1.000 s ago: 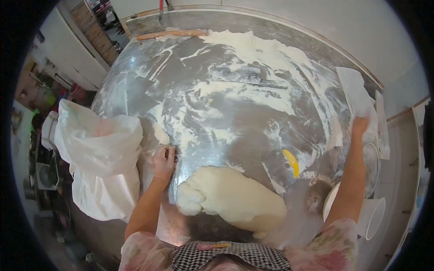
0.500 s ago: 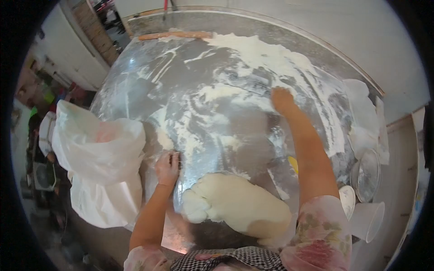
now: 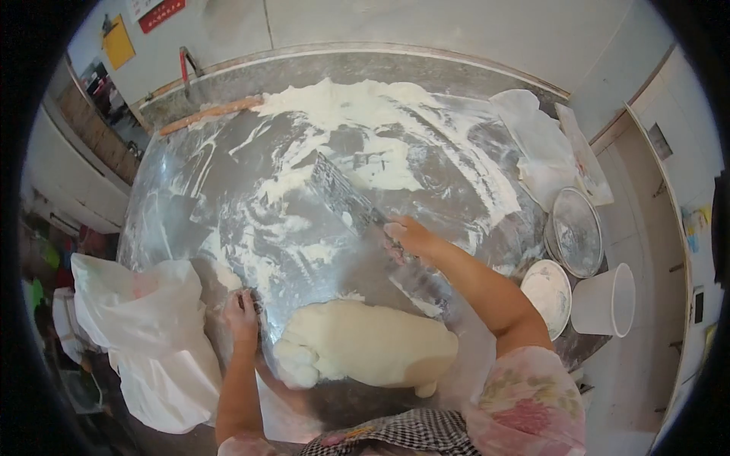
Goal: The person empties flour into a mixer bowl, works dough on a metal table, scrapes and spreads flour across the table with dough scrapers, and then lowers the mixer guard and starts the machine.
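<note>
My right hand (image 3: pixel 411 237) is closed round the handle of a broad-bladed knife (image 3: pixel 341 190), its flat blade dusted with flour and pointing away to the left, low over the worktop. A large smooth log of dough (image 3: pixel 372 343) lies close to my body, with a folded, lumpy left end. Left of the dough, my left hand (image 3: pixel 242 313) rests at the worktop with curled fingers. Something dark shows by its fingertips, but I cannot make out what it is. White flour (image 3: pixel 384 163) is spread in streaks over the metal worktop (image 3: pixel 198 171).
A rolling pin (image 3: pixel 209 114) lies along the back left edge. A white plastic bag (image 3: pixel 148 327) stands at the left. On the right are a sieve (image 3: pixel 576 232), a bowl of white powder (image 3: pixel 547 298), a clear plastic tub (image 3: pixel 604 302) and a plastic sheet (image 3: pixel 532 137).
My right hand has drawn the knife back toward me, and the blade now slants away from me. The view has shifted. My left hand stays beside the dough.
</note>
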`<state>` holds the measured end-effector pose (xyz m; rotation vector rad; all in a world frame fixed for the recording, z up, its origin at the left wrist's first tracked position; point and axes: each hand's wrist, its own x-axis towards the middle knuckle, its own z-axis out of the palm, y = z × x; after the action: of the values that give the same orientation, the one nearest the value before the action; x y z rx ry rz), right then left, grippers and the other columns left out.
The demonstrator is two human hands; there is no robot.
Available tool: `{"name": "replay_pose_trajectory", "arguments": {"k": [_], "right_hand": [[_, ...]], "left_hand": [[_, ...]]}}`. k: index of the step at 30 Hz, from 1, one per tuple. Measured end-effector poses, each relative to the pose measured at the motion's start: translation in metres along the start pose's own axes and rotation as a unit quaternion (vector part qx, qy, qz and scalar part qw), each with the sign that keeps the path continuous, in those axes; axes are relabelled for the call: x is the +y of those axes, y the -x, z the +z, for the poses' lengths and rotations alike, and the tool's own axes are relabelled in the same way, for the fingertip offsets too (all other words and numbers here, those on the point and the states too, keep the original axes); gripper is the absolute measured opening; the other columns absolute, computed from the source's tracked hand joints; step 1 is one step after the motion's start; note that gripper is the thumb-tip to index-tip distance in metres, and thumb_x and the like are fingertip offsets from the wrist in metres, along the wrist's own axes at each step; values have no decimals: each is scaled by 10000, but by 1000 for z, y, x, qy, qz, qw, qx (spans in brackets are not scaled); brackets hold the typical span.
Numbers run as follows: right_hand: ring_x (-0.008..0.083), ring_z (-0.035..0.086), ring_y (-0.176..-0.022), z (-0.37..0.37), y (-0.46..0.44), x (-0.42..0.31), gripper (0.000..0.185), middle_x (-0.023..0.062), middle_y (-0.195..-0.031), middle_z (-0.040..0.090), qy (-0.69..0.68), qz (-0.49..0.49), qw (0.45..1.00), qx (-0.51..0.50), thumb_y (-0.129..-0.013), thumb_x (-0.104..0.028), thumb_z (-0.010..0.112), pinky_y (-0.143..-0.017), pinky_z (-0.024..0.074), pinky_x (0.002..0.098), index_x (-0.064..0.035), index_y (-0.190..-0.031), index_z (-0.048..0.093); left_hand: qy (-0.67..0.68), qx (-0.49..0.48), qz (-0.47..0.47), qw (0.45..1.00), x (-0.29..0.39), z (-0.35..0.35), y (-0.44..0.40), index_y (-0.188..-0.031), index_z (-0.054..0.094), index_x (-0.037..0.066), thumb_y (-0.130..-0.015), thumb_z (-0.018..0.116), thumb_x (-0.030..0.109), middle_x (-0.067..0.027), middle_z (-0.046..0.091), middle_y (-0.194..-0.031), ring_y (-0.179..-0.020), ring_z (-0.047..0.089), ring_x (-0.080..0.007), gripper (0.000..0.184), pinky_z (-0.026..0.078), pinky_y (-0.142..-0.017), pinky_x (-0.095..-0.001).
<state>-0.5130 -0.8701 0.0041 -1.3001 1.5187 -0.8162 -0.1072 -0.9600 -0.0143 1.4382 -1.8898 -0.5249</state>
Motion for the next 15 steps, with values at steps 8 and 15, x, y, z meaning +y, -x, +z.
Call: {"name": "replay_pose_trajectory", "arguments": {"k": [8, 15], "right_hand": [[374, 543, -945, -109, 72, 7, 340, 214, -1001, 578, 316, 102, 839, 431, -782, -192, 545, -823, 429, 395, -4, -1064, 529], [347, 566, -815, -157, 118, 73, 209, 178, -843, 578, 529, 298, 685, 404, -770, -180, 551, -684, 449, 443, -33, -918, 540]], "left_hand": [[-105, -27, -9, 994, 0, -2, 2, -884, 608, 7, -852, 517, 269, -175, 608, -823, -759, 577, -337, 279, 447, -687, -390], [-86, 5, 18, 996, -2, 0, 0, -824, 591, 26, -822, 565, 223, -145, 601, -791, -736, 572, -322, 199, 443, -667, -381]]}}
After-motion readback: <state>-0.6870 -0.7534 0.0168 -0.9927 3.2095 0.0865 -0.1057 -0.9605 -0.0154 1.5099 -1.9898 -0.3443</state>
